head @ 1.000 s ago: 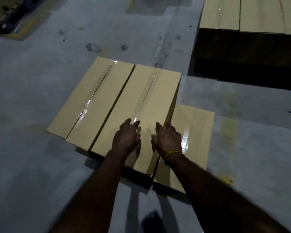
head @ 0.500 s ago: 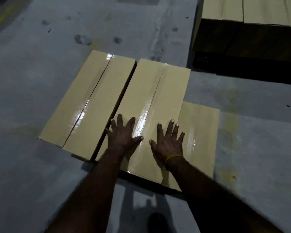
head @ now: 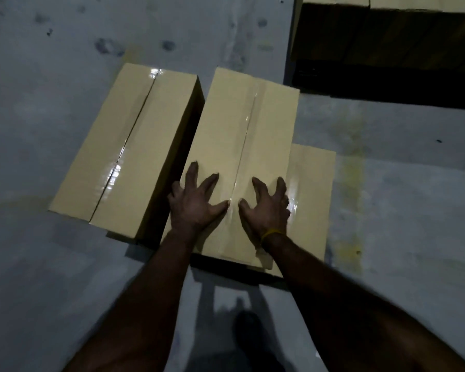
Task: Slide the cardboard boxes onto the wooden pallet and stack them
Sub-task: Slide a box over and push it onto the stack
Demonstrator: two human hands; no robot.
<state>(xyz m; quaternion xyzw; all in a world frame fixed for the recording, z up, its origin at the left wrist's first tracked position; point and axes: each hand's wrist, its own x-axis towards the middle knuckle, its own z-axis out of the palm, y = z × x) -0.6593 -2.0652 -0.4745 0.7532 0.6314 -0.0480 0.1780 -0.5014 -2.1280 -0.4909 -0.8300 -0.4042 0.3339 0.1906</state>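
The middle box (head: pixel 242 146), a long cardboard carton with a glossy tape seam down its top, lies on the grey concrete floor (head: pixel 51 277) under both hands, stretching away from the fingertips toward the far stack. The left hand (head: pixel 195 201) presses flat on its near end left of the seam, fingers spread and nearly straight, gripping nothing; its outer fingers reach the box's left edge. The right hand (head: pixel 267 206) presses down right of the seam, fingers splayed and slightly arched, also grasping nothing, with a yellow band (head: pixel 272 234) at the wrist. The thumbs point at each other across the tape, close but apart. Beyond the left hand's little finger, across a dark gap, lies a second box (head: pixel 124 149), angled slightly away. Beside the right hand's outer fingers a lower box (head: pixel 313 200) shows, partly covered by the middle one. Well past the fingertips, upper right, stands a dark stack of boxes (head: pixel 387 41); whether a pallet sits beneath it is too dim to tell.
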